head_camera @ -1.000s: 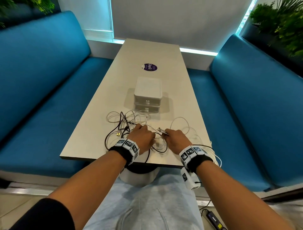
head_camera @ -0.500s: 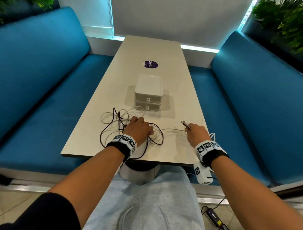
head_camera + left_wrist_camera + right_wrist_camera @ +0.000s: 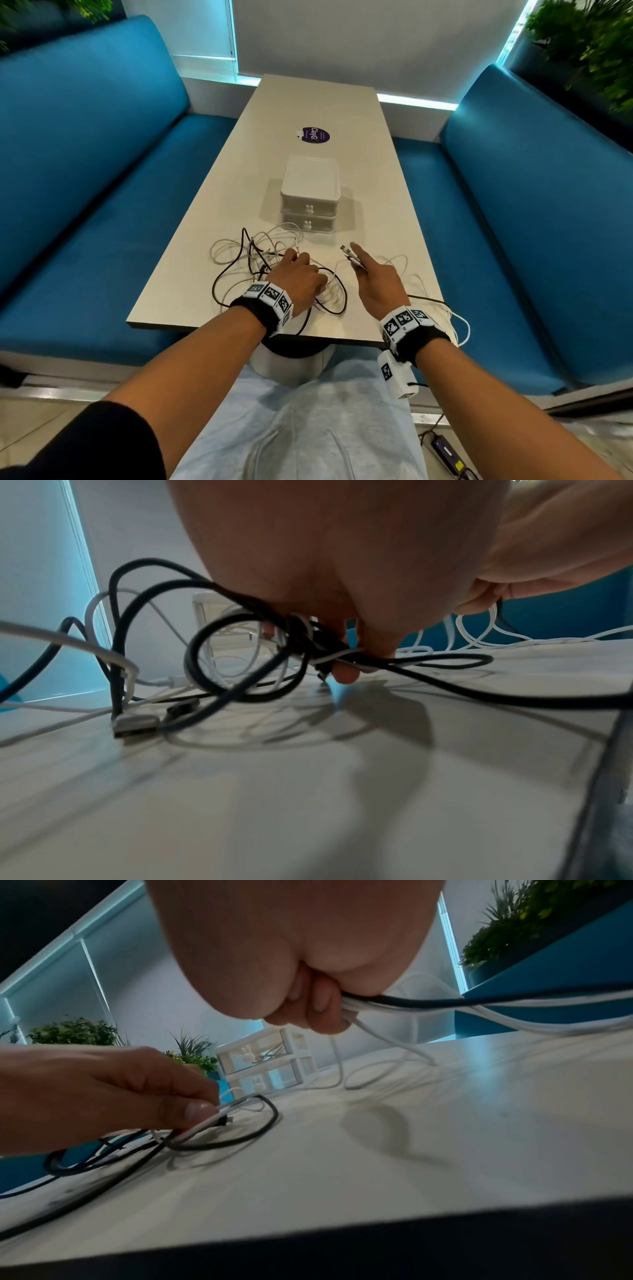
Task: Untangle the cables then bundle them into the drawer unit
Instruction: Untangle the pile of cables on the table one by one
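Observation:
A tangle of black and white cables [image 3: 251, 262] lies near the table's front edge. My left hand [image 3: 297, 274] rests on it and pinches a knot of black and white strands [image 3: 329, 653] between thumb and fingers. My right hand [image 3: 368, 270], a little to the right, grips a few white cables and a black one [image 3: 383, 1003]. Their plug ends [image 3: 345, 251] stick out past its fingers, and the cables trail off to the right over the table edge. The white two-drawer unit [image 3: 310, 192] stands just beyond both hands with its drawers closed.
The long pale table [image 3: 318, 99] carries a purple sticker [image 3: 313, 134] beyond the drawer unit. Blue benches [image 3: 85, 164] flank it on both sides. A loose USB plug [image 3: 135, 722] lies left of my left hand. A power adapter [image 3: 445, 452] lies on the floor at lower right.
My right hand pulled away from the left hand to the right with the cable ends, drawing white cable out of the tangle, then came back slightly toward the drawer unit. The left hand stayed on the tangle.

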Available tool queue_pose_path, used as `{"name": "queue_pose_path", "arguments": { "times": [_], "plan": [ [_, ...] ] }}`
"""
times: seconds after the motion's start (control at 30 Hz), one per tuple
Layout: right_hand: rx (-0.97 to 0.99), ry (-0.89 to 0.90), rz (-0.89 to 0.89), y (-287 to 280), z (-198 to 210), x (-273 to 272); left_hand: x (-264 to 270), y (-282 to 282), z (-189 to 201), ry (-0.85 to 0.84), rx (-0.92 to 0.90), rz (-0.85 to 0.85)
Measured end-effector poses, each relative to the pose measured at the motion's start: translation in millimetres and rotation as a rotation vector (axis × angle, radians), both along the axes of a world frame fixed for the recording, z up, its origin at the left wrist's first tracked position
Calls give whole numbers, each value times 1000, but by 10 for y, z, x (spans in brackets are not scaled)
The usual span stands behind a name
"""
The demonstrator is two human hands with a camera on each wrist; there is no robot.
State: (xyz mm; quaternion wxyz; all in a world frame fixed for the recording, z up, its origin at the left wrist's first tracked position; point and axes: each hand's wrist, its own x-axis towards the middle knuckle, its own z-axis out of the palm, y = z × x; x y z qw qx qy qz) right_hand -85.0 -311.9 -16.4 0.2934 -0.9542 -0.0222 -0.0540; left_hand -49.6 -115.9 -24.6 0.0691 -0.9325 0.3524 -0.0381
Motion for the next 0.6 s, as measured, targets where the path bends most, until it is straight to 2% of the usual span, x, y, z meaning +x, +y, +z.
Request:
{"name": "queue_pose_path", "arguments": {
  "times": [0.1,0.23,0.37,0.6],
  "plan": [
    [-24,34,97,9,-5,-3,2,-34,-7,0,3,-9],
    [-76,169,195,47,-52,13,23,-86,-31,5,-29,-15],
    [-143,211,174,50,-37,61,25,-58,-41,-39,-61,-13],
    [-270,151,86,-21,137,165,106,3,30,-85,-99,46]
  ]
}}
